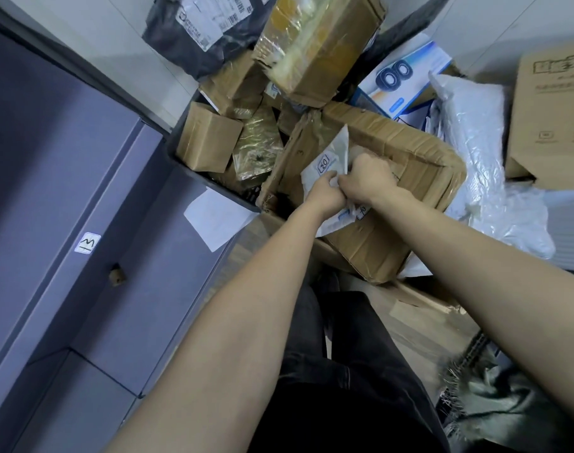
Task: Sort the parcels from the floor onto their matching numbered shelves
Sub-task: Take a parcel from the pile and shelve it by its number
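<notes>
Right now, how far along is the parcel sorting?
Nothing visibly sorted yet: no shelved parcel is in view. In hand: both hands, left and right, grip a white mailer bag marked with a handwritten number, over a battered cardboard box. Left: small cardboard boxes and a black bag remain piled.

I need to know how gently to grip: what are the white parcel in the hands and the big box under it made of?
White parcel: thin glossy plastic mailer, by its sheen and creases. Big box: matte brown corrugated cardboard, dented, with worn, buckled edges; probably weak.
</notes>
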A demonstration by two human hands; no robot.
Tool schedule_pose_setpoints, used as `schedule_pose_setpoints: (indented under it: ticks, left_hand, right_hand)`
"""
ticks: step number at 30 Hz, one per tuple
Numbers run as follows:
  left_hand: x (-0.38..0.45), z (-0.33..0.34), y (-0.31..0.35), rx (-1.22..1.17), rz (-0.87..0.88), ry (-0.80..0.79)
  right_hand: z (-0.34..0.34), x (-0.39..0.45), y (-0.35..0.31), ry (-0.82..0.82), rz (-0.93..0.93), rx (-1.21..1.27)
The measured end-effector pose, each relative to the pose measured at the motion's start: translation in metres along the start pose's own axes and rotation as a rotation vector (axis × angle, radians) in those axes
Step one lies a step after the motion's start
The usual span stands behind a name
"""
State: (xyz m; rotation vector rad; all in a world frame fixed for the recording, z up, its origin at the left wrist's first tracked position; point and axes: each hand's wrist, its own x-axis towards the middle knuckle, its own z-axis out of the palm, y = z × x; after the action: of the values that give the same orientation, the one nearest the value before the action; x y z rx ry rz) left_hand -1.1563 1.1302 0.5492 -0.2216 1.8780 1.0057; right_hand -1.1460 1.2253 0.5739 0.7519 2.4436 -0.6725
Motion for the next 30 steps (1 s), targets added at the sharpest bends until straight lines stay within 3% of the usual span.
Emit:
schedule_pose_setpoints:
  ticks: [4,8,14,21,30]
  left_hand:
    - [-0.035,-0.009,-0.003,0.016,0.017,-0.008]
    - [-0.066,-0.035,-0.003,0.044,0.042,0.082]
    - [-0.120,-0.076,0.012,-0.018,0.101,0.250]
    - [-0.189,-0.109,0.054,-0.191,0.359,0.351]
    - [-0.295,-0.138,0.067,-0.193,0.688,0.706]
  right_hand:
    - [-0.013,-0.028,-0.003,-0.083,0.009,0.079]
    - [-0.039,-0.063,-0.021,-0.059,0.038,0.220]
    - [-0.102,-0.113,-0.063,0.059,-0.069,0.311]
    - [-0.169,-0.162,-0.107,0.287,-0.156,0.397]
    - [-0.206,-0.238,-0.135,0.426,-0.472,0.580]
